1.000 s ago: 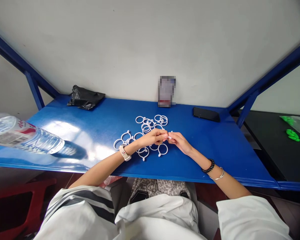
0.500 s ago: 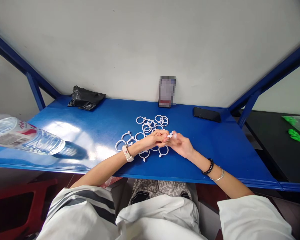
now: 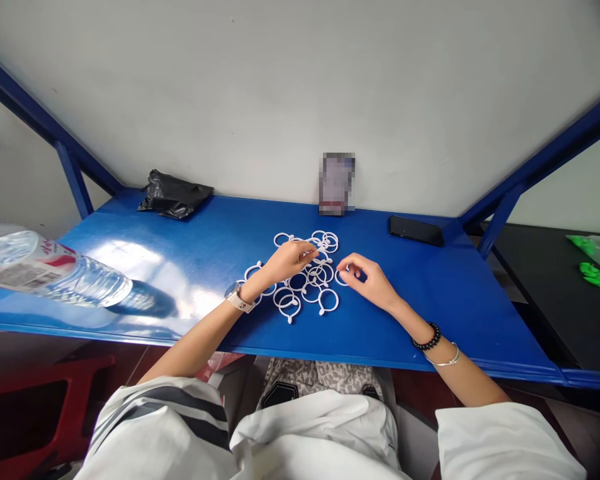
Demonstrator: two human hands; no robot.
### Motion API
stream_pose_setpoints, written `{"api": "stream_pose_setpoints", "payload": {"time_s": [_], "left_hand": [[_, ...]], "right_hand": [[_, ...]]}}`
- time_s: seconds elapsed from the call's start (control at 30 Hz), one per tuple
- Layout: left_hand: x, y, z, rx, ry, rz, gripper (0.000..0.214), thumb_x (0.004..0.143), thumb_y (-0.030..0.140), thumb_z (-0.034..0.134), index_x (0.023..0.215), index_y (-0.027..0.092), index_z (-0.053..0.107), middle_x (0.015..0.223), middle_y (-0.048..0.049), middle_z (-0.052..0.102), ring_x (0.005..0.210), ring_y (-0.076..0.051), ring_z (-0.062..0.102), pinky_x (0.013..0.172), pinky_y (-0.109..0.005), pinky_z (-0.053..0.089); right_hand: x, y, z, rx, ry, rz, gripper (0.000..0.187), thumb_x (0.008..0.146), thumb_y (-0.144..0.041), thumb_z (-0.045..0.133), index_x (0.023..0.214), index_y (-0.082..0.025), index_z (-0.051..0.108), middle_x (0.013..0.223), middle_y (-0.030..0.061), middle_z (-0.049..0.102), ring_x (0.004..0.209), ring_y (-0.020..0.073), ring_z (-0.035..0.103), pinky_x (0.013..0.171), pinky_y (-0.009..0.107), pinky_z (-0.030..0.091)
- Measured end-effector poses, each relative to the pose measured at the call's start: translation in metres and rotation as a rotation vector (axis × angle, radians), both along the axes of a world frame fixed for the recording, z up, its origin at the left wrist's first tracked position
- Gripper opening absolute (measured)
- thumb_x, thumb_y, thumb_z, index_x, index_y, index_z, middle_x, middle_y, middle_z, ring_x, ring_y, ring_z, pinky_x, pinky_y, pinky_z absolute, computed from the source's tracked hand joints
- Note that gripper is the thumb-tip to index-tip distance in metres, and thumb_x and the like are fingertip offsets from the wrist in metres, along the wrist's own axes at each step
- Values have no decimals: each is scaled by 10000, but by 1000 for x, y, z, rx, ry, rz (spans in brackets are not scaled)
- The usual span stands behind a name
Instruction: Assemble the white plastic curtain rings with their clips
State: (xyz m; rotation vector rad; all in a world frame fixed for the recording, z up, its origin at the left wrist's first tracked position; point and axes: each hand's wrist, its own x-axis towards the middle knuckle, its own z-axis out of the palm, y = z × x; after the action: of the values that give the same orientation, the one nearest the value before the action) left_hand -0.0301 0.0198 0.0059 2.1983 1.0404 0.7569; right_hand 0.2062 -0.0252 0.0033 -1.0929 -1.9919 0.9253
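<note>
White rings (image 3: pixel 329 300), each with a small knob, lie in an overlapping heap on the blue table (image 3: pixel 405 293). Over the heap's upper part is my left hand (image 3: pixel 291 260), its fingers drawn together with the tips at a white ring (image 3: pixel 323 255); the palm hides several rings below it. To the right of the heap, my right hand (image 3: pixel 367 280) pinches the edge of another white ring (image 3: pixel 337 279) between thumb and forefinger, close to the tabletop.
A large water bottle (image 3: pixel 80 273) stands at the left. Along the back are a black plastic bag (image 3: pixel 175 195), a blurred-out upright panel (image 3: pixel 336 183) against the wall and a dark phone (image 3: pixel 416 230). Bright green pieces (image 3: pixel 593 274) lie on a black surface at the far right.
My hands, together over the heap before, have moved apart. The left has shifted left and up over the rings; the right has moved right and now has a ring at its fingertips.
</note>
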Motion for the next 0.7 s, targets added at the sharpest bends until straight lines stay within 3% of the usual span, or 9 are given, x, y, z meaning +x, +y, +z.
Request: {"api": "stream_pose_setpoints", "payload": {"time_s": [0.1, 0.17, 0.27, 0.43, 0.53, 0.7], "left_hand": [[-4, 2, -11, 155, 148, 53, 306, 987, 323, 457, 987, 131, 696, 933, -111, 684, 778, -168, 615, 689, -250, 432], [-5, 2, -15, 201, 208, 62, 309, 1000, 291, 426, 1035, 133, 690, 975, -118, 674, 795, -174, 625, 688, -254, 445], [-5, 2, -18, 253, 246, 86, 315, 1009, 291, 409, 1069, 137, 678, 1006, -119, 658, 797, -172, 632, 682, -255, 461], [-7, 1, -18, 282, 243, 95, 322, 1008, 278, 401, 1214, 147, 611, 1171, -141, 615, 753, -148, 630, 678, -271, 484], [-7, 0, -16, 265, 196, 69, 323, 998, 276, 413, 1231, 157, 601, 1253, -154, 579, 739, -134, 623, 693, -280, 496], [1, -9, -4, 98, -48, -108, 286, 975, 320, 474, 1096, 152, 671, 1132, -122, 647, 800, -138, 623, 686, -243, 491]], "right_hand": [[-4, -6, -2, 116, -310, 239, 223, 877, -418, 661, 848, -199, 629, 912, 56, 640, 916, 216, 524, 924, 420, 422], [-7, -10, -4, 156, -420, 327, 267, 846, -458, 705, 849, -202, 627, 959, 49, 623, 965, 225, 521, 1035, 499, 356], [-9, -13, -7, 203, -490, 339, 248, 866, -439, 692, 838, -200, 629, 1050, 58, 590, 1015, 230, 513, 1081, 541, 308], [-8, -12, -6, 272, -466, 302, 195, 959, -313, 567, 825, -187, 632, 1117, 94, 575, 1039, 239, 511, 964, 448, 407], [-6, -9, -5, 177, -337, 261, 212, 992, -328, 500, 875, -188, 607, 1065, 94, 603, 927, 203, 555, 857, 369, 450], [-2, -3, -3, -228, 23, 187, 287, 970, -481, 508, 932, -199, 545, 886, 46, 655, 646, 126, 534, 642, 279, 452]]}}
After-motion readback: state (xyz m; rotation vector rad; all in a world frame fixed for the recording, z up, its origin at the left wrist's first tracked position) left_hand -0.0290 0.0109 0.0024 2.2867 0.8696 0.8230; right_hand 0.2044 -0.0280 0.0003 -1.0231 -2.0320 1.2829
